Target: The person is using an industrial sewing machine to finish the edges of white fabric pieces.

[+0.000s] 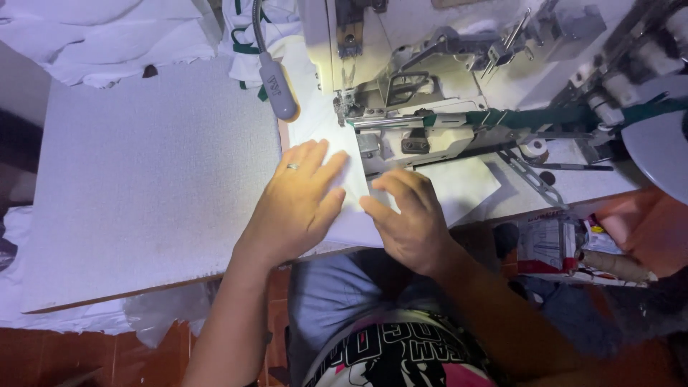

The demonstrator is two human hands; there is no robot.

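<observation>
My left hand (297, 201), with a ring on one finger, lies flat with fingers spread on a piece of white fabric (337, 136) in front of the sewing machine (430, 79). My right hand (408, 215) presses the same fabric at its near edge, fingers curled toward the machine's bed. The fabric runs up under the needle area (349, 104), lit by a small lamp. A green tape (545, 115) feeds in from the right through a metal guide toward the needle.
A gooseneck lamp head (276, 86) hangs just left of the needle. White cloth with green trim is piled at the back (122, 36). The white table top (143, 179) stretches left. Boxes and clutter (559, 247) sit below at the right.
</observation>
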